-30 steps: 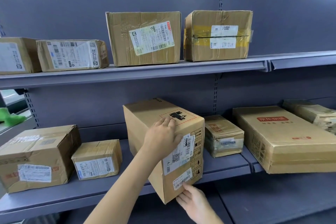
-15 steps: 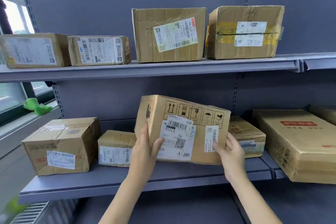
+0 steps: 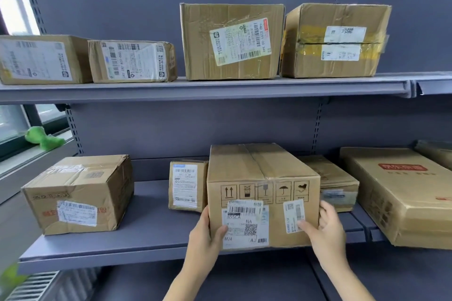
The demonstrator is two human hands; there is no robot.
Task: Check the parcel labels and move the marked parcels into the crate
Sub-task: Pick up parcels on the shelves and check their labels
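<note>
1. Two bare hands hold one cardboard parcel (image 3: 263, 178) at the front of the lower shelf (image 3: 151, 234) of a grey metal rack, seen from the head camera.
2. The left hand (image 3: 204, 234) grips the parcel's lower left corner, thumb laid over the edge of the big white label (image 3: 244, 225), fingers hidden behind the side.
3. The right hand (image 3: 325, 232) grips the lower right corner, thumb on the front just below a small white sticker (image 3: 294, 215), fingers curled round the side.
4. The parcel stands upright on the shelf, front face toward the camera, a row of printed handling symbols above the labels. The big label shows a barcode, a QR code and the characters "NA", "M24" and "A".
5. Just to its left stands a small box (image 3: 187, 186) with a white label, touching or nearly touching it; I cannot tell which.
6. Farther left, well apart, sits a dented box (image 3: 78, 193) with a torn label.
7. Behind the parcel's right side sits a low taped box (image 3: 335, 178), and beyond it a long flat box (image 3: 401, 193) with a red logo, overhanging the shelf edge.
8. The upper shelf (image 3: 203, 89) carries four labelled boxes in a row: two low ones at left (image 3: 41, 58) (image 3: 132, 61), two taller ones at right (image 3: 232, 41) (image 3: 335, 40).
9. A green soft toy (image 3: 42, 138) lies on the window sill at far left.
</note>
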